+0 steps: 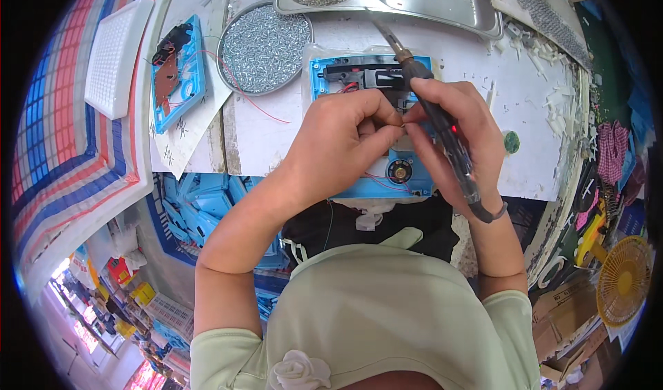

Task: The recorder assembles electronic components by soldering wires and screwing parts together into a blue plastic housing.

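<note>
My right hand [463, 124] is closed round a soldering iron [449, 134] with a black handle and a small red light; its metal tip points up and away from me. The right thumb and index finger meet my left hand's fingertips. My left hand [345, 134] is closed in a pinch; what lies between its fingers is too small to make out. Beneath both hands lies an open light-blue plastic housing [318, 79]. It holds a black part [383, 79] near its far edge, a small round speaker [400, 171] and thin red wires. My hands cover its middle.
A round tray of small metal pieces [266, 48] stands left of the housing, beyond it a steel tray [428, 3]. Another blue housing [178, 79] with red wires lies further left. White plastic bits [559, 107] are scattered right. Below the table's left edge are blue housing parts [200, 203].
</note>
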Available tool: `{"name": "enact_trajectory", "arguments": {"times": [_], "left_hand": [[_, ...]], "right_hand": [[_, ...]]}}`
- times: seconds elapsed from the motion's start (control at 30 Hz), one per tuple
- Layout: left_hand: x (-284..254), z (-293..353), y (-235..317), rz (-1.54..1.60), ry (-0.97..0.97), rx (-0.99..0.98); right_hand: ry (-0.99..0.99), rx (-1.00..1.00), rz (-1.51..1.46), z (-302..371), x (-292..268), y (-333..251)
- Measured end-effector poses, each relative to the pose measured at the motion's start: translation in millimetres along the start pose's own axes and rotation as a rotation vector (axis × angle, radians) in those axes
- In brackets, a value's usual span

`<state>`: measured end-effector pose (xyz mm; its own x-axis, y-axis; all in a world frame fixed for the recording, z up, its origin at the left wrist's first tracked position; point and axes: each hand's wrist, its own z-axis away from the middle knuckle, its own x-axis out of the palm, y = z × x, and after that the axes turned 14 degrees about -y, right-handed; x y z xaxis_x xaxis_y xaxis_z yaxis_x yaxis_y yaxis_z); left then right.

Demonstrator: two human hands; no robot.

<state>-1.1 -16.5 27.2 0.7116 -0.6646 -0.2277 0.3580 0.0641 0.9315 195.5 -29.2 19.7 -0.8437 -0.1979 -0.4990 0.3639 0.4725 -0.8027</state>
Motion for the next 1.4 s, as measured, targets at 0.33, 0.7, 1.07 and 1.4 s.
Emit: {"name": "enact_trajectory", "arguments": {"times": [0.33,0.7,1.07,1.4], "left_hand": [[6.1,0.8,-15.5,-0.444,0.016,0.406],[6.4,6.4,-15.2,-0.629,-0.056,0.419],[5.7,7.1,-17.3,-0.648,-0.055,0.445],[6.5,7.8,-17.6,-0.659,-0.054,0.435]], "right_hand": [[0.044,0.074,-0.038,52.1,-52.7,-17.7],[-0.247,-0.060,-0.136,63.3,-61.1,-6.4],[-0.274,-0.044,-0.118,56.2,-57.4,-7.9],[-0.326,-0.042,-0.051,47.0,-62.3,-17.3]]}}
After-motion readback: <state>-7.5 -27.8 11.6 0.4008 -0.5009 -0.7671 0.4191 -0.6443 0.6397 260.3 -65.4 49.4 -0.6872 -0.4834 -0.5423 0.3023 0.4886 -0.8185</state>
